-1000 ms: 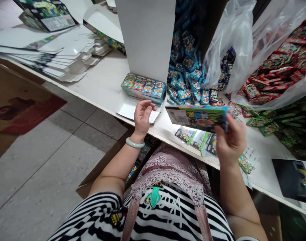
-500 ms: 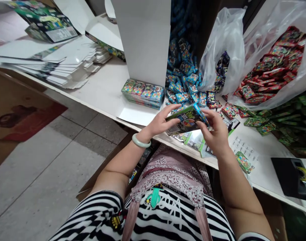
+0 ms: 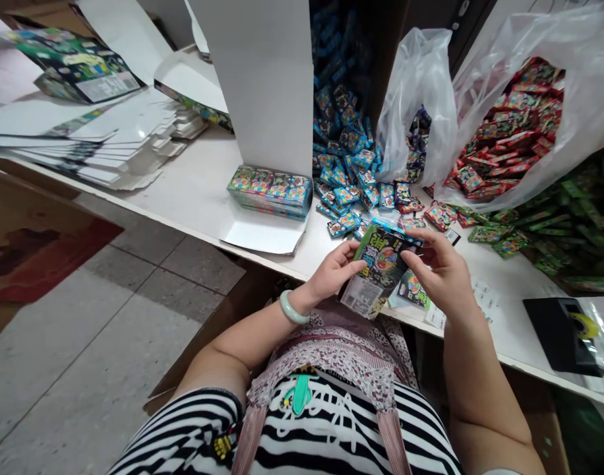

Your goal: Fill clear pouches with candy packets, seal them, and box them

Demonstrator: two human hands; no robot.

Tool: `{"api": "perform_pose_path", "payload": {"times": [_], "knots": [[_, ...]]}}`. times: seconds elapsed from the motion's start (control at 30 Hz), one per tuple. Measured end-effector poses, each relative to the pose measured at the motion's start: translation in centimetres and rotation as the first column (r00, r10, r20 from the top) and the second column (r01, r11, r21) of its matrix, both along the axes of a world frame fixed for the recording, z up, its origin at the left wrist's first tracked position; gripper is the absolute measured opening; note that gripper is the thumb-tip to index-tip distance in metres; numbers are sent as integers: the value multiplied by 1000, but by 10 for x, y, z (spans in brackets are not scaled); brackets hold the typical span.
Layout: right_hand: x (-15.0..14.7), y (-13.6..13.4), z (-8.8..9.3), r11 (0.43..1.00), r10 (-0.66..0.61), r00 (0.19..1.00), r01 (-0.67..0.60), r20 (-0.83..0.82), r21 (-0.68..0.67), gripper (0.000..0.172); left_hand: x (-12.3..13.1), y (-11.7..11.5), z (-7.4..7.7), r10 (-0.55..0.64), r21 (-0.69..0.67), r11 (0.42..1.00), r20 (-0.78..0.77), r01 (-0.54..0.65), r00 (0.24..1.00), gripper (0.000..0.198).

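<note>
A black and green printed pouch (image 3: 364,293) is held in front of my apron, its back with a pale printed panel facing up. My left hand (image 3: 334,277) grips the left side of the pouch, thumb on top. With thumb and fingers, my right hand (image 3: 443,270) pinches its upper right edge. A blue packet (image 3: 388,227) shows at the pouch's upper end; whether it is inside or behind, I cannot tell. Beneath, near the table edge, another green-edged pouch (image 3: 413,290) lies partly covered by my right hand.
An open display box (image 3: 267,234) with rows of packets stands left. Loose blue packets (image 3: 349,194) spill behind my hands. Plastic bags hold red packets (image 3: 510,145) and dark ones; green packets (image 3: 579,218) are heaped right. Flattened cartons (image 3: 134,142) lie left, a black case (image 3: 554,333) right.
The pouch has come down toward my body and tilted so its back faces up more. Both hands have moved with it, keeping their hold. The view has shifted slightly.
</note>
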State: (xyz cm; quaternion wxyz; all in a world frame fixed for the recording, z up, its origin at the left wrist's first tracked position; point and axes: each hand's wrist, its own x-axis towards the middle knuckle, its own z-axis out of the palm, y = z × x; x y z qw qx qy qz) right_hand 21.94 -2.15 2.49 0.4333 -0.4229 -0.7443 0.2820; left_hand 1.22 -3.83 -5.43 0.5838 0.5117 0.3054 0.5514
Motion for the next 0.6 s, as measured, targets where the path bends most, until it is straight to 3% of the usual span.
{"api": "perform_pose_path", "payload": {"times": [0.1,0.4,0.5,0.6], "knots": [[0,0,0,999,20,999,-20,30,-25,35,-3,5,0,15,12,1000,-5,-15,1000,35],[-22,14,-8,992,119,993,-120,19,40,25,-21,5,-5,154,98,984,-60,-148,986,31],[-33,17,0,985,78,997,-75,-12,154,29,-43,16,1,234,202,954,-32,-223,972,38],[-40,16,18,909,-37,989,93,-144,407,38,-80,25,6,469,209,854,84,-476,879,37]]}}
